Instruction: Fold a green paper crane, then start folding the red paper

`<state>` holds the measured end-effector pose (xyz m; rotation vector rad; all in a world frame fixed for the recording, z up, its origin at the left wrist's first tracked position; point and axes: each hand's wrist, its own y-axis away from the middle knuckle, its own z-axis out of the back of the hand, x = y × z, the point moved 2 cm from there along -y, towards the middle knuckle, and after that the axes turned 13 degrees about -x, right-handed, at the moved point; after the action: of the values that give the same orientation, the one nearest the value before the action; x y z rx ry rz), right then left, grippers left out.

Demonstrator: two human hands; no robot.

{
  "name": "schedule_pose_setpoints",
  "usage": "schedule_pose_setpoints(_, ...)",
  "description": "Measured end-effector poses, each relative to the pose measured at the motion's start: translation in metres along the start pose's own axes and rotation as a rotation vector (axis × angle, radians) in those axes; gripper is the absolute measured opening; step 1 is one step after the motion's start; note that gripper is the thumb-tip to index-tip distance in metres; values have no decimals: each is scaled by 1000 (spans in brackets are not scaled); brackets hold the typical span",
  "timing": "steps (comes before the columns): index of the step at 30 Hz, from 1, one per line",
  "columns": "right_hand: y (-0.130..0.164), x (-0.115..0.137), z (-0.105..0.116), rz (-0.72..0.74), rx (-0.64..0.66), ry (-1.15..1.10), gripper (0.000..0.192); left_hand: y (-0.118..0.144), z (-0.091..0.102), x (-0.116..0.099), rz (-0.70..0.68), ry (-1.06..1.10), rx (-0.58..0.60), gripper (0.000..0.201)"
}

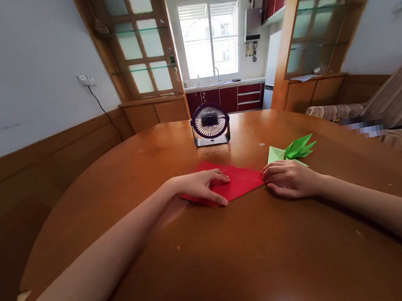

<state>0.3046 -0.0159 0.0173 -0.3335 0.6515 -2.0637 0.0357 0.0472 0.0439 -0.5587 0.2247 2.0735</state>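
Red paper: red paper (240, 183) lies flat near the middle of the round wooden worktop (222, 271), folded into a pointed shape whose tip aims toward 3 o'clock.
Left hand: the left hand (200, 187) rests on the sheet's 9 o'clock half, fingers spread and pressing down, thumb along the near edge; it is flat and open, not pinching anything.
Right hand: the right hand (290, 179) sits just at the sheet's 3 o'clock tip, fingers loosely curled with the tips at the paper's point; I cannot tell whether it actually pinches the tip or only touches it.
Green folded piece: a green folded piece (294, 149) with several spiky points lies at 1 o'clock from the red sheet, just behind the right hand and touching or nearly touching its knuckles.
Fan: a small dark desk fan (210, 124) stands upright at 12 o'clock, well behind the paper, its grille facing the person.
Risk: as I judge it, if the fan is blowing, the light sheets could lift or slide once the left hand eases off; the right wrist could also brush and crush the green spikes; an uneven press could set a crooked crease.
Containers: none on the worktop; nothing here holds anything else.
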Motion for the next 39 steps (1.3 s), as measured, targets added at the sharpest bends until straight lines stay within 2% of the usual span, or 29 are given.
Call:
schedule_pose_setpoints(5, 1, -1, -3, 10, -57, 24, 24, -2, -10, -17, 18, -235, -116, 70)
schedule_pose_setpoints(8, 2, -1, -5, 14, -103, 59, 25, -3, -14, -30, -24, -406, -148, 55)
schedule_pose_setpoints(12, 1, -2, -5, -78, -163, 1, 23, -3, -16, -41, -67, -627, -159, 35)
schedule_pose_setpoints(15, 0, -1, -7, -131, -120, -113, 21, -3, -21, -46, -131, -747, -152, 24)
schedule_pose_setpoints(20, -2, 3, -9, -121, -61, -191, 21, -6, -35, -52, -228, -880, -126, 13)
schedule_pose_setpoints(27, -4, 7, -8, -95, -74, -224, 21, -6, -41, -55, -235, -983, -132, 20)
schedule_pose_setpoints(31, -8, 17, -8, -73, -74, -275, 22, -3, -42, -52, -231, -998, -141, 17)
schedule_pose_setpoints(36, -16, 32, -8, -42, -61, -355, 23, 9, -41, -36, -294, -1012, -237, 17)
schedule_pose_setpoints(39, -20, 37, -8, -42, -64, -404, 22, 24, -38, -21, -332, -911, -306, 26)
